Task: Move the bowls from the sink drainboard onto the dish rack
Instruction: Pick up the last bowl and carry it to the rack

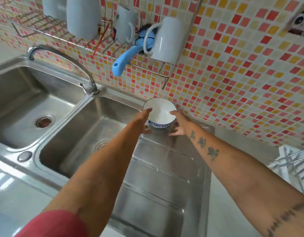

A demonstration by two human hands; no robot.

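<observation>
A white bowl (pixel 159 110) with a blue patterned outside stands at the far end of the steel drainboard (pixel 158 177), close to the tiled wall. My left hand (pixel 145 120) is on its left side, thumb on the rim and fingers low by the base. My right hand (pixel 179 123) is on its right side, thumb on the rim, fingers spread under the bowl. Whether the bowl is lifted off the drainboard I cannot tell. A wire dish rack (pixel 166 76) hangs on the wall above it.
The wall rack holds white mugs (pixel 166 38) and a blue-handled utensil (pixel 124 61). A double sink (pixel 89 127) with a curved tap (pixel 71 60) lies to the left. Another wire rack (pixel 293 161) with white items sits at the right edge.
</observation>
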